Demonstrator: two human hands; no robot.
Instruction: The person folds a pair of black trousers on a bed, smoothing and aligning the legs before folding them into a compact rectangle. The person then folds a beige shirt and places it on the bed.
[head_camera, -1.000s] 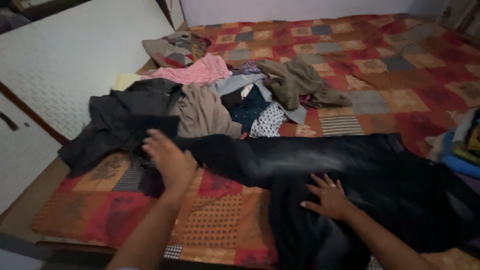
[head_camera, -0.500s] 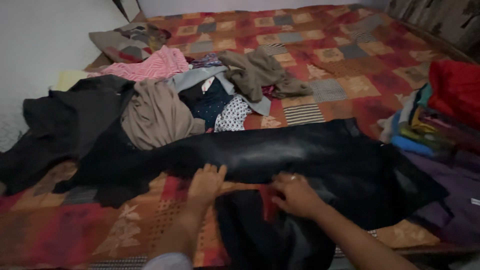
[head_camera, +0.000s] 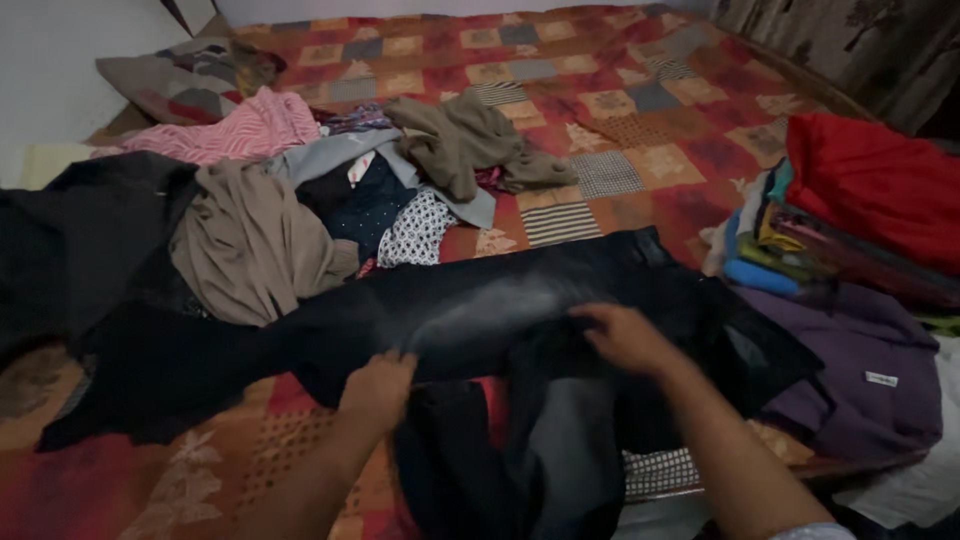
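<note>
Bed covered by a red-and-orange patchwork quilt (head_camera: 620, 120), bearing across its near half a pair of faded black denim jeans (head_camera: 480, 310), one leg stretched leftward, the other hanging over the near edge. Beyond the jeans: loose heap of unfolded garments (head_camera: 330, 190) in tan, olive, pink, grey and navy; right of the jeans: stack of folded clothes (head_camera: 840, 230) topped in red, with a purple garment (head_camera: 860, 370) spread in front. Left hand (head_camera: 378, 388) pinches the jeans' lower edge, fingers closed on denim; right hand (head_camera: 625, 335) rests on the jeans near the crotch, grip unclear, hands apart.
</note>
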